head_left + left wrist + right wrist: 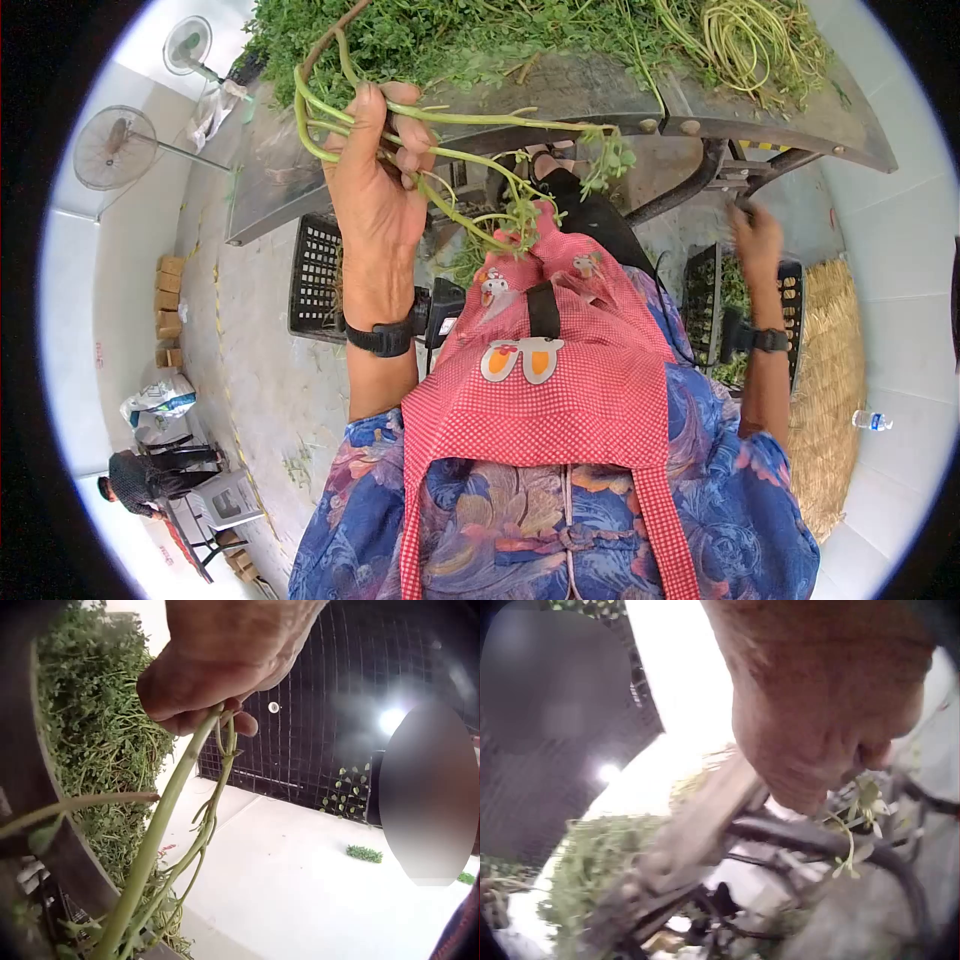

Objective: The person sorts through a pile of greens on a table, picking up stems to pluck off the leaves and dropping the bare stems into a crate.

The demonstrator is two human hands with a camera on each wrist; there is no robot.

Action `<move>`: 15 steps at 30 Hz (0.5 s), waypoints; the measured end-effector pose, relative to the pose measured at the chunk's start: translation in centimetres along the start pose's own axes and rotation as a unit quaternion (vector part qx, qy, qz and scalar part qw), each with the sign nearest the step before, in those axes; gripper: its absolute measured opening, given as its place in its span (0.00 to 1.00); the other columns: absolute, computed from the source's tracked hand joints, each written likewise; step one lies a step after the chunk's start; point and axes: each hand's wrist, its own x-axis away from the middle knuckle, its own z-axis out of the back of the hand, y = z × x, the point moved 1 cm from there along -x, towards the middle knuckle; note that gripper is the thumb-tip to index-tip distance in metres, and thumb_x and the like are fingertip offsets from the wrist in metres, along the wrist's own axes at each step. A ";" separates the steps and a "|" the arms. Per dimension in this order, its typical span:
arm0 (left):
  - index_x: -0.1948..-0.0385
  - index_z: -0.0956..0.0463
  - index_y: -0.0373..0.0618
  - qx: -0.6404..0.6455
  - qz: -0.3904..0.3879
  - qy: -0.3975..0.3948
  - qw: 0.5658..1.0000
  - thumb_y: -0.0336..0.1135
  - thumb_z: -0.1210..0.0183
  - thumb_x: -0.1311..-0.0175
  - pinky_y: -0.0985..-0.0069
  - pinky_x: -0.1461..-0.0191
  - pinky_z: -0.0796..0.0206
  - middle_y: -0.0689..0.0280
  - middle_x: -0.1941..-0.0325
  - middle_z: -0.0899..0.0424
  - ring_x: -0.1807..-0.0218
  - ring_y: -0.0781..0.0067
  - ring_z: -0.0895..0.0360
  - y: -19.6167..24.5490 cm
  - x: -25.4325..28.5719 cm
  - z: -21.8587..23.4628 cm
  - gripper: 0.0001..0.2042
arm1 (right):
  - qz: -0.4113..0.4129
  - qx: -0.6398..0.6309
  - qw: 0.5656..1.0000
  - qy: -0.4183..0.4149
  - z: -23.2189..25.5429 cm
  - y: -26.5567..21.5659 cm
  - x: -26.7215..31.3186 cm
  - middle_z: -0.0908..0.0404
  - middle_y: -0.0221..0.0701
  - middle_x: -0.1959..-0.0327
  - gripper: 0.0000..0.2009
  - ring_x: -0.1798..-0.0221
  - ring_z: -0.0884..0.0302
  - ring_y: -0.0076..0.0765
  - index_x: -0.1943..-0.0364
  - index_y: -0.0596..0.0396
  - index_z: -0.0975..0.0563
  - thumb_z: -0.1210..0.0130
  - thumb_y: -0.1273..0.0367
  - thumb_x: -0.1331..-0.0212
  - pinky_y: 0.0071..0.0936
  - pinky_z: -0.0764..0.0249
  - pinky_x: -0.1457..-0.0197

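Observation:
Several long green stems [470,118] with small leaves at their ends are pinched between the thumb and fingers of the left hand [378,185], above the table's near edge. In the left wrist view, the left hand [225,660] grips thick pale stems [154,840] that hang down from the fingers. Out to the right, over a black crate, is the right hand [757,240], blurred. The right wrist view has the right hand [825,727] with curled fingers and a small leafy sprig [851,840] just below them.
Leafy greens [430,45] and a coil of bare stems [745,45] lie on the dark table [580,90]. Black crates [315,275] stand below it on both sides. A straw mat [828,390] and a bottle [872,420] are at right. Another person [150,480] is at far left.

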 end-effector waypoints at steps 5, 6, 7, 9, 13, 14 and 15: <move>0.67 0.25 0.39 0.037 0.059 -0.022 0.997 0.41 0.48 0.35 0.86 0.79 0.52 0.71 0.85 0.30 0.83 0.85 0.41 -0.8 -0.2 0.6 0.13 | -0.012 0.435 0.898 -0.071 7.3 9.6 3.8 0.23 0.43 0.53 0.22 0.50 0.26 0.45 0.50 0.56 0.26 0.40 0.62 0.49 0.33 0.30 0.49; 0.67 0.25 0.39 0.040 0.065 -0.026 0.997 0.41 0.48 0.35 0.86 0.79 0.52 0.71 0.85 0.31 0.83 0.85 0.41 -0.8 -0.2 0.5 0.12 | -0.011 0.434 0.898 -0.070 7.3 10.0 3.2 0.23 0.43 0.53 0.22 0.50 0.26 0.45 0.50 0.56 0.26 0.40 0.62 0.49 0.33 0.30 0.49; 0.67 0.25 0.39 0.039 0.065 -0.025 0.997 0.41 0.48 0.35 0.86 0.79 0.52 0.71 0.85 0.31 0.83 0.85 0.41 -0.8 -0.2 0.4 0.12 | -0.017 0.273 0.956 -0.104 6.9 7.3 2.2 0.24 0.43 0.51 0.24 0.48 0.26 0.44 0.47 0.56 0.28 0.40 0.62 0.49 0.32 0.31 0.46; 0.67 0.25 0.40 0.055 0.074 -0.047 0.995 0.41 0.48 0.35 0.86 0.79 0.52 0.72 0.86 0.32 0.83 0.85 0.41 -0.8 -0.2 0.0 0.12 | -0.020 -0.048 0.983 -0.176 4.7 0.9 0.4 0.26 0.41 0.47 0.26 0.45 0.29 0.38 0.44 0.58 0.30 0.40 0.64 0.48 0.29 0.35 0.42; 0.68 0.25 0.40 0.056 0.076 -0.047 0.994 0.41 0.49 0.35 0.86 0.80 0.53 0.72 0.86 0.32 0.84 0.85 0.41 -0.3 0.5 -1.2 0.12 | 0.159 -0.252 0.925 -0.236 -0.3 -14.2 -0.3 0.27 0.33 0.46 0.22 0.45 0.32 0.26 0.43 0.62 0.33 0.48 0.69 0.41 0.23 0.38 0.42; 0.68 0.25 0.40 0.055 0.073 -0.042 0.995 0.40 0.49 0.35 0.86 0.80 0.53 0.72 0.87 0.32 0.84 0.85 0.41 -0.3 0.5 -1.3 0.12 | 0.240 -0.243 0.913 -0.224 -1.2 -16.3 -0.2 0.26 0.31 0.47 0.20 0.49 0.30 0.24 0.44 0.62 0.32 0.49 0.71 0.41 0.21 0.35 0.45; 0.68 0.25 0.40 0.054 0.069 -0.035 0.995 0.40 0.49 0.34 0.86 0.80 0.53 0.72 0.87 0.32 0.84 0.85 0.41 -0.3 0.6 -1.4 0.12 | 0.243 -0.244 0.912 -0.222 -2.2 -17.0 0.0 0.26 0.31 0.47 0.20 0.49 0.30 0.24 0.44 0.62 0.32 0.49 0.71 0.41 0.21 0.35 0.45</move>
